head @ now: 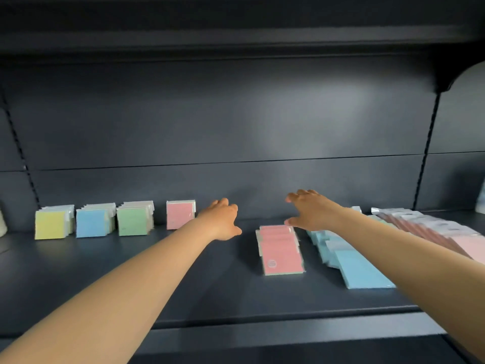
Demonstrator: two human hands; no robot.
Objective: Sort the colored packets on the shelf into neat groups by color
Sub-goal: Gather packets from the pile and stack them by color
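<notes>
Both hands empty, fingers spread wide: left hand (223,219) above bare dark shelf board (183,271), right hand (309,210) over far end of flat pink packet row (280,248). Beside: fanned light-blue packets (351,264), pale pink-and-silver packets (435,229). Left: upright pink (180,214), green (133,220), blue (93,222), yellow (51,224) stacks.

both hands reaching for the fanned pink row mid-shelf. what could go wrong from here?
1. The flat pink row is fanned and overlapping; scooping it from the far end may scatter the packets.
2. The right hand hovers beside the blue row; its forearm crosses that row and could drag it.
3. The left hand is close to the upright pink stack, which may tip if bumped.
</notes>
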